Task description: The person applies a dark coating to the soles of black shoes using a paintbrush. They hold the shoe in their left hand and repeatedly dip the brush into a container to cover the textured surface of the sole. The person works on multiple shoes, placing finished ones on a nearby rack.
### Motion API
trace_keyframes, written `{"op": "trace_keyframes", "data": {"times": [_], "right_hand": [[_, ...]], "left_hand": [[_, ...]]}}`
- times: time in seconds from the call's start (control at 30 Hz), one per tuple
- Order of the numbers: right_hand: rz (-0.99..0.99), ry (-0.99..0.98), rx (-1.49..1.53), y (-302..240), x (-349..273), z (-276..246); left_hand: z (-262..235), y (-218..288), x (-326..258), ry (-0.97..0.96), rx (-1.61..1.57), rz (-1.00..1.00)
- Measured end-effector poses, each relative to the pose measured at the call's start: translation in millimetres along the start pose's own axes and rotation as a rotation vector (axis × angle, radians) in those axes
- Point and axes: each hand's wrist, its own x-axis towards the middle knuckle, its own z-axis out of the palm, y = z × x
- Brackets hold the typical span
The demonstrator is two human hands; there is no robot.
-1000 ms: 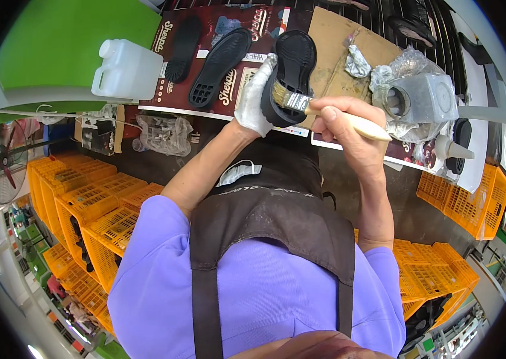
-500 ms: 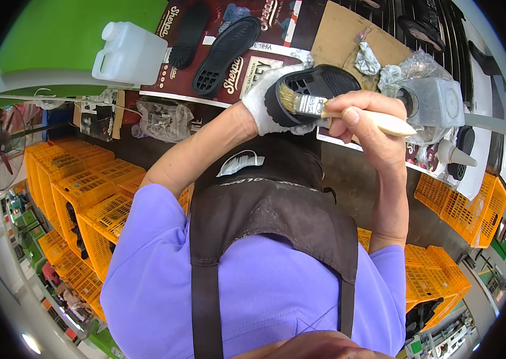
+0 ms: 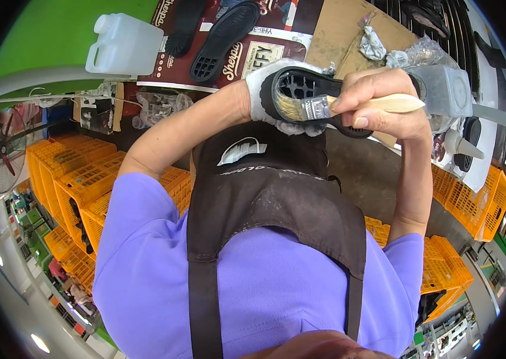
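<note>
In a white glove, my left hand (image 3: 257, 90) grips the heel end of a black shoe sole (image 3: 319, 85), which is held above the near edge of the table. The sole's grid-patterned hollow side faces up. My right hand (image 3: 378, 102) is closed round the pale wooden handle of a flat paintbrush (image 3: 317, 108). Its bristles lie against the near edge of the sole at the heel. The right hand and brush hide part of the sole's middle. Farther away on the table lie another black sole (image 3: 226, 42) and a darker one (image 3: 185, 27) beside it.
A white plastic jug (image 3: 127, 48) stands at the far left. Right of my hands are a translucent square container (image 3: 444, 90), crumpled plastic (image 3: 426, 52) and a white nozzle bottle (image 3: 463, 146). Cardboard (image 3: 337, 36) covers part of the table. Orange crates (image 3: 85, 179) stand on both sides.
The sole has turned so its toe end points more to the right and toward me. The brush has shifted slightly nearer along the heel edge, and my right hand has moved right.
</note>
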Motion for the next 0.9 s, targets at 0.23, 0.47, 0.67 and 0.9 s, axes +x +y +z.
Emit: {"op": "trace_keyframes", "data": {"times": [0.23,0.47,0.67,0.9], "right_hand": [[-0.014,-0.175,0.007,-0.1,3.8,-9.8],[0.096,-0.197,-0.082,1.9,-18.4,-21.9],[0.107,0.062,-0.29,-17.8,-47.8,-29.3],[-0.287,0.901,-0.017,2.2,-61.3,14.6]], "left_hand": [[-8.0,-2.4,6.3,-0.006,0.032,-0.193],[-42.2,-10.1,15.2,-0.402,-0.289,-0.128],[-31.3,4.5,10.6,-0.335,-0.291,-0.094],[17.9,5.7,18.7,0.268,0.372,0.709]]}}
